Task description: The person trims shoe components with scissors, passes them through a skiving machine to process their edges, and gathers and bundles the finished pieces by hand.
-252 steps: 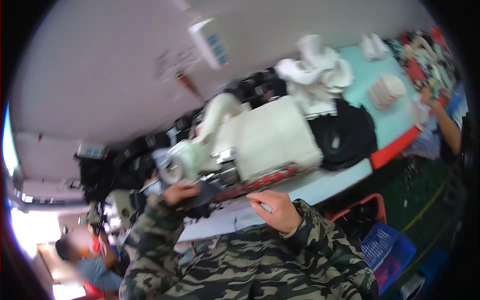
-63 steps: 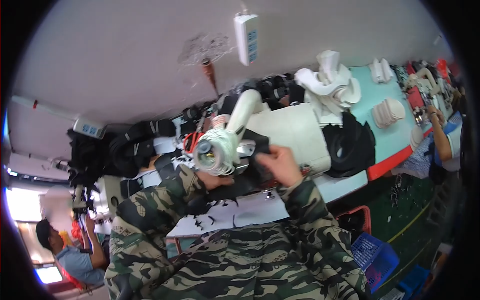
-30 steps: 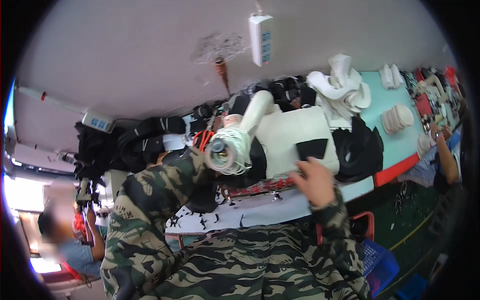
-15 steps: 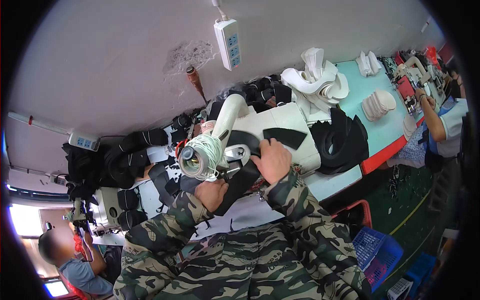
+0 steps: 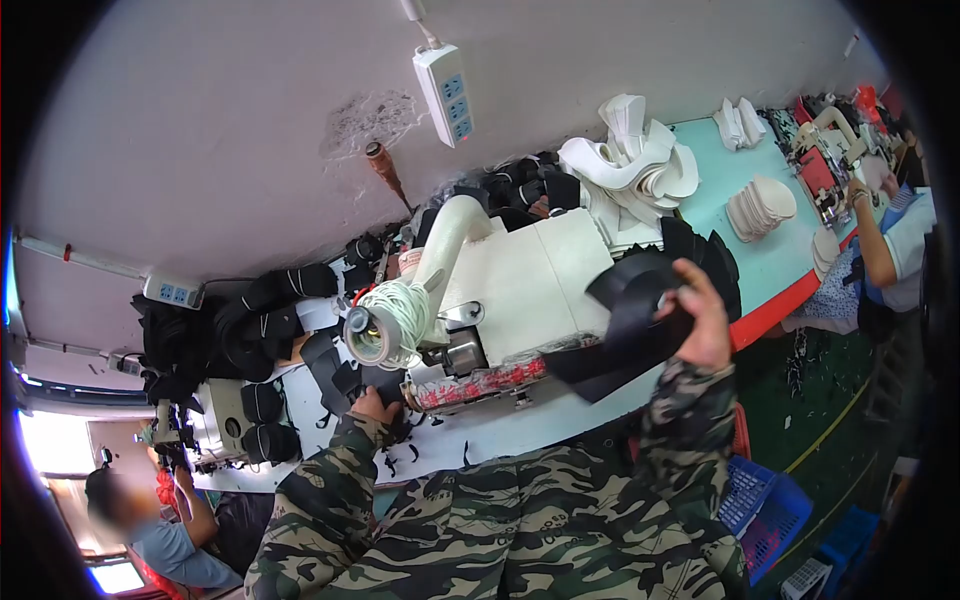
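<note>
Your right hand [image 5: 706,318] holds a curved black piece [image 5: 632,335] at four o'clock from the white machine [image 5: 530,275]. Your left hand [image 5: 373,407] is at the machine's eight o'clock; I can't tell if it grips anything.

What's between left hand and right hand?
Head view: the white machine with its red-patterned front strip, then the black material the right hand holds.

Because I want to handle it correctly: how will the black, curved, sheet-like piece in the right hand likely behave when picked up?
The black, curved, sheet-like piece probably bends easily: it looks bowed at the right hand. It is likely light for its size, since it appears thin and one hand holds it up.
</note>
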`<state>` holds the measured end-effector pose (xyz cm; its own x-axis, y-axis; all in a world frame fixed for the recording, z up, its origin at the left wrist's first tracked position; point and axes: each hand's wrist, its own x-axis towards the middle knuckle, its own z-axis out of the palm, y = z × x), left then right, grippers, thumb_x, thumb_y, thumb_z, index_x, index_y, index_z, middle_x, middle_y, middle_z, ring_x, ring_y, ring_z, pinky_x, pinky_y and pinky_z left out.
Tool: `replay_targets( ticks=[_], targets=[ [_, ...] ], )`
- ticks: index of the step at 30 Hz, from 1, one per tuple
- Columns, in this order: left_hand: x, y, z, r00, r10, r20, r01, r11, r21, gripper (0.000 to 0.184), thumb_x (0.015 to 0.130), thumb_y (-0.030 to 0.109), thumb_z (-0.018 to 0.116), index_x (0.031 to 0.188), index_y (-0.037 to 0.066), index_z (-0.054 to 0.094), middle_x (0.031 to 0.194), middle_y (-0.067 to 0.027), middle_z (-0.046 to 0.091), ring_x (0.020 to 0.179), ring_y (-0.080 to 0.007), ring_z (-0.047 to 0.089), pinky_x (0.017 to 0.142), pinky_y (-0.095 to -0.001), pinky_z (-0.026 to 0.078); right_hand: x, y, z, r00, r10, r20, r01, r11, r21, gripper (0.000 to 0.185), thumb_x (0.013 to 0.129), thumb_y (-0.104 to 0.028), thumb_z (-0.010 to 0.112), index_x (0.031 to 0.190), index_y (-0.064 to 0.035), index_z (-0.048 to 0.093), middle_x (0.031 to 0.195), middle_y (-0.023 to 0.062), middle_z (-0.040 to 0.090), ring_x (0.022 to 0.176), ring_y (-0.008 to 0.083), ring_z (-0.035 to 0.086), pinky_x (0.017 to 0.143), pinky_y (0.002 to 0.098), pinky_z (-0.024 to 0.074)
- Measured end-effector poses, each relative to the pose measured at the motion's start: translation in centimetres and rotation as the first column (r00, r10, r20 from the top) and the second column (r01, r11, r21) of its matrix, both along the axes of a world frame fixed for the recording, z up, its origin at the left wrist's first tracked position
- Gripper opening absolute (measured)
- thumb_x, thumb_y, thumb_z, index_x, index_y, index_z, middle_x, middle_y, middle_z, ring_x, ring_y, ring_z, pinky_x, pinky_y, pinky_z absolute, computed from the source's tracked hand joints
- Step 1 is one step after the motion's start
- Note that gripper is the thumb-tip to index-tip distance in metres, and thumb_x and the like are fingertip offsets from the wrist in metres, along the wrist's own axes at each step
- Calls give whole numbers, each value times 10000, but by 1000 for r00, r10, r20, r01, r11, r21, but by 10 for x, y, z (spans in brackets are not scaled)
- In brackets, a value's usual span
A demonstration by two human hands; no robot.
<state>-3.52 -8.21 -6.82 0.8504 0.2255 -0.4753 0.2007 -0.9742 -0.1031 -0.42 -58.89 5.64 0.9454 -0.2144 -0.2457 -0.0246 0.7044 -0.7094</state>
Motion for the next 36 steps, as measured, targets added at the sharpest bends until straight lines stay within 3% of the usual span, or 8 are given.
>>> replay_targets(
  ticks=[4,9,15,20,22,25,29,36],
  targets=[
    [-5,8,-6,993,88,84,-79,991,-106,406,728,282,672,1020,53,506,880,-210,628,844,-398,604,738,-476,484,21,-109,25,972,-207,108,233,837,-494,449,817,2,545,1252,14,432,946,149,590,780,211,608,704,315,528],
    [-11,7,-13,982,22,187,0,994,-113,260,735,217,644,912,58,540,813,-173,636,800,-389,609,703,-485,482,54,-147,50,940,-191,282,309,127,-943,458,800,-39,573,1229,61,448,1050,167,594,910,208,605,788,291,475],
    [-8,4,13,975,39,218,-8,990,-140,205,733,187,614,854,44,530,766,-173,623,772,-375,609,674,-466,483,18,-62,-70,970,94,-223,-163,-427,-889,328,723,-24,498,1014,-96,632,934,118,631,922,280,581,893,424,391],
    [14,79,-20,935,332,123,-216,811,-543,166,730,92,650,827,28,532,653,-92,590,591,-270,595,531,-360,465,-26,-35,-121,981,182,-60,38,-491,-871,404,700,0,514,1089,-82,587,1094,49,585,1079,233,498,941,500,303],
    [21,89,-23,765,524,-376,-534,187,-825,138,782,77,641,890,15,583,634,-20,566,534,-132,544,459,-283,434,-33,-30,-103,982,184,-34,60,-483,-873,398,689,1,528,1073,-80,594,1072,56,595,1050,242,517,928,476,329],
    [46,52,62,781,308,-544,-582,40,-812,188,804,117,644,944,5,591,685,-39,588,550,-112,543,478,-275,446,-45,-3,-63,978,200,58,114,-281,-953,377,672,2,551,1036,-76,612,1008,74,617,980,261,556,896,434,380],
    [67,-3,117,804,-23,-594,-578,207,-789,313,824,201,640,1069,18,571,853,-44,612,702,-111,574,605,-259,468,-68,93,-27,858,513,10,-321,552,-769,339,785,-70,586,1124,-47,587,912,99,651,795,190,623,710,298,489],
    [86,-78,109,722,-475,-502,-146,606,-782,310,858,325,576,1085,115,554,933,23,557,868,-71,482,798,-260,378,-51,204,-47,620,785,-17,-738,575,-354,352,848,-29,529,1199,-8,515,954,91,618,851,152,637,698,237,484]
  ],
)
